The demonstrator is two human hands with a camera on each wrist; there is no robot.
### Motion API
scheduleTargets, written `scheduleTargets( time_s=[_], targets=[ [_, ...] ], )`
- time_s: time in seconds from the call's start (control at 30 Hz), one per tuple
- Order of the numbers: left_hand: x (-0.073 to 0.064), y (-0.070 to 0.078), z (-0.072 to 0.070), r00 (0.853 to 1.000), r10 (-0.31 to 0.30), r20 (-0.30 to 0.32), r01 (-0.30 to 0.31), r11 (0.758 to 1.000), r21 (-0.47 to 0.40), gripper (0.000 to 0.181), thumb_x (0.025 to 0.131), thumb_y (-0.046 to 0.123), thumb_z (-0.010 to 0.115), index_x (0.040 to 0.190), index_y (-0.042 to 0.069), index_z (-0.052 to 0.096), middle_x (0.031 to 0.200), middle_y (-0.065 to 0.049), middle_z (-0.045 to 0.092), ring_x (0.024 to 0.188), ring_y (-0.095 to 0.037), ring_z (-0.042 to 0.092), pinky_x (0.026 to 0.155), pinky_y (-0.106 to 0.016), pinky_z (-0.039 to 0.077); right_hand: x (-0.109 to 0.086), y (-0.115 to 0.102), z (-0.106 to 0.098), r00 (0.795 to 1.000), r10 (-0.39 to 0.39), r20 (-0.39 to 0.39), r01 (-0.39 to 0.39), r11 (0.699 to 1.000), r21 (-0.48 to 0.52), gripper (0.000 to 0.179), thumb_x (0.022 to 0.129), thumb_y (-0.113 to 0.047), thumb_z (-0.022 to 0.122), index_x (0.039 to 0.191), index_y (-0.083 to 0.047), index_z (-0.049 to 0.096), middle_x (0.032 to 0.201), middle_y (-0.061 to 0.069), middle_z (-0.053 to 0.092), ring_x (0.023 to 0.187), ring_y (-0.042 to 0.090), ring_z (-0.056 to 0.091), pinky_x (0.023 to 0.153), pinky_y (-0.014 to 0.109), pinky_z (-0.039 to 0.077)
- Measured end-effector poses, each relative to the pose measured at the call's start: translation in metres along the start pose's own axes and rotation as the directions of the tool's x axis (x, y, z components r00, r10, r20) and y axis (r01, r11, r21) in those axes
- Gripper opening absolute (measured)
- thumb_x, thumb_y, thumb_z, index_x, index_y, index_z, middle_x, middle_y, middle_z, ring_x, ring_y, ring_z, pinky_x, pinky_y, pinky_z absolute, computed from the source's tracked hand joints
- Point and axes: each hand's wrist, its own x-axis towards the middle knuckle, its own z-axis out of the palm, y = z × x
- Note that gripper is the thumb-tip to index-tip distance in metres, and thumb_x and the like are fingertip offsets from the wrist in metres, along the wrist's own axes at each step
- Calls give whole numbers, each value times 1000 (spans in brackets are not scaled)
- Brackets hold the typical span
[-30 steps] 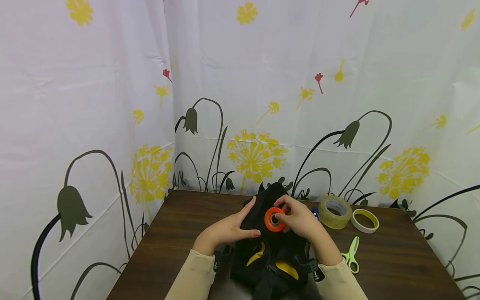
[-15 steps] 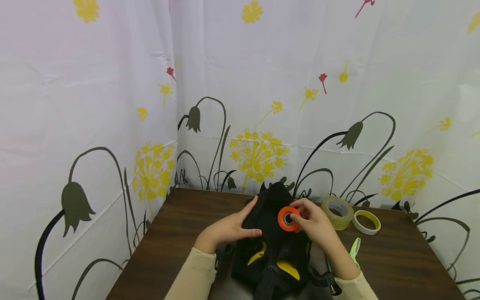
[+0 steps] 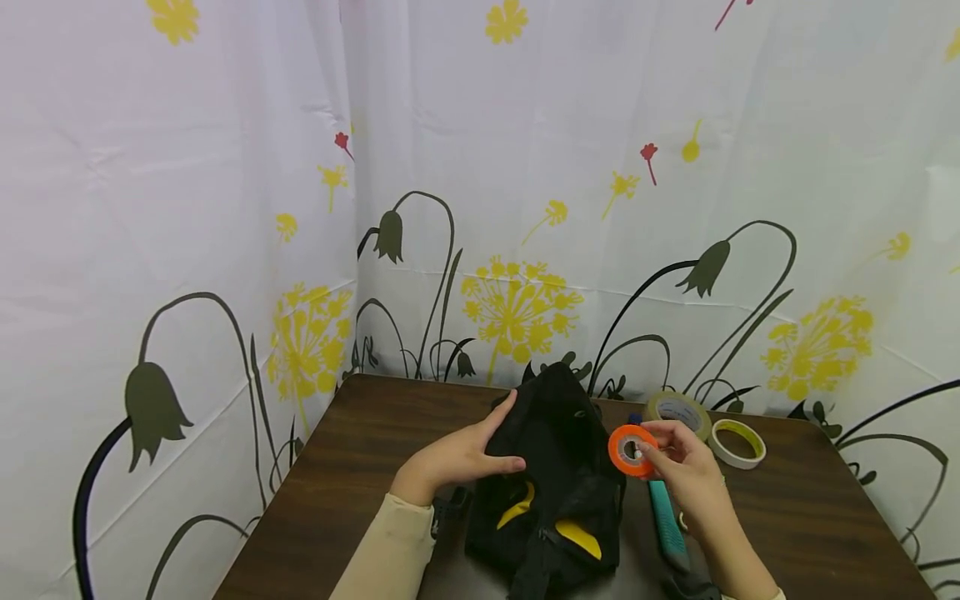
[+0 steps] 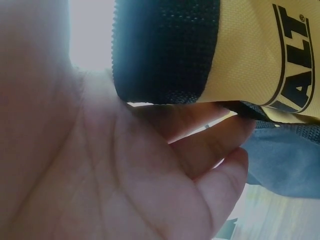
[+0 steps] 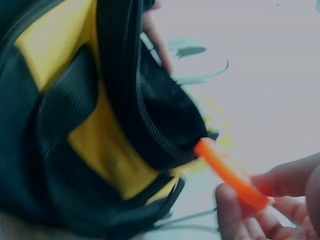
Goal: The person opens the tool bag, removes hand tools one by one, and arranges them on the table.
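Note:
A black and yellow zippered tool bag (image 3: 555, 425) stands on the table, its top gaping. My left hand (image 3: 456, 460) grips the bag's left side, thumb over the front and fingers behind; part of a brand name shows on the yellow fabric (image 4: 245, 55) in the left wrist view. To the right of the bag, my right hand (image 3: 692, 477) pinches a small roll of orange tape (image 3: 619, 450) by its right side. Seen edge-on in the right wrist view, the orange roll (image 5: 232, 175) is just beside the bag's open zippered mouth (image 5: 167, 107).
Behind the right hand lie a wide roll of clear packing tape (image 3: 663, 403) and a white tape roll with a yellow inside (image 3: 738, 461). A teal-handled tool (image 3: 667, 525) lies right of the bag. A patterned curtain (image 3: 420, 108) hangs behind the brown table (image 3: 360, 450).
My right hand has moved to the right with the orange tape roll, from in front of the bag's opening to beside it. The left hand has kept its grip on the bag.

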Motion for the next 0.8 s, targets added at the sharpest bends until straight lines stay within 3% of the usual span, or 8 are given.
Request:
scheduleTargets(
  time_s=[0.2,0.47,0.57,0.67,0.8],
  targets=[
    [-1,-1,1,1000,-5,9,5,1000,-7,112,96,74,70,173,51,-8,185,3,9,165,-36,35,128,-62,38,-4,27,-30,993,83,-83,-75,992,98,46,105,-20,76,144,1,61,99,-2,71,83,12,72,74,34,68],
    [0,0,1,1000,1,1,-1,1000,3,109,95,76,69,170,57,-8,185,3,11,163,-37,38,127,-61,40,-13,62,-72,980,117,-163,-93,985,147,38,103,-16,79,135,-2,65,93,-6,74,75,10,71,68,29,65],
    [0,0,1,1000,6,1,-6,1000,6,111,95,76,69,172,52,-7,185,2,11,163,-37,38,127,-61,40,-19,75,-89,958,180,-226,-154,980,126,31,103,-15,79,130,-7,67,90,-10,74,74,8,71,67,28,65],
    [1,-1,1,1000,6,4,-7,1000,11,112,96,76,68,174,47,-7,185,1,11,163,-37,39,126,-62,41,-22,86,-105,922,228,-313,-217,974,70,29,103,-11,77,129,-5,66,84,-14,72,71,8,70,65,26,64],
    [1,-2,0,1000,1,-2,-1,1000,18,111,96,77,67,173,51,-8,185,1,12,162,-38,40,125,-62,42,-21,94,-122,878,230,-420,-266,964,-28,38,104,-10,75,137,3,62,77,-20,66,66,5,68,61,23,61]
  ],
)
